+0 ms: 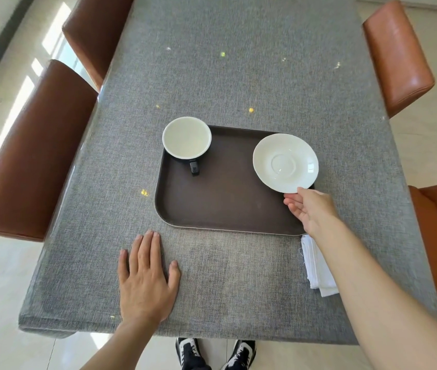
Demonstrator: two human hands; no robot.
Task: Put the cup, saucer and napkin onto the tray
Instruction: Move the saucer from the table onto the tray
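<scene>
A dark brown tray (222, 201) lies on the grey table. A black cup (187, 138) with a white inside stands in the tray's far left corner, handle pointing toward me. My right hand (310, 209) pinches the near rim of a white saucer (285, 162), which is over the tray's right side; whether it rests on the tray I cannot tell. A folded white napkin (317, 265) lies on the table beside the tray's near right corner, partly hidden under my right forearm. My left hand (146, 279) lies flat on the table, fingers apart, holding nothing.
The grey cloth-covered table (238, 76) stretches away from me. Brown leather chairs stand on both sides: two on the left (33, 156), two on the right (396, 54). My shoes (214, 353) show below the table's near edge.
</scene>
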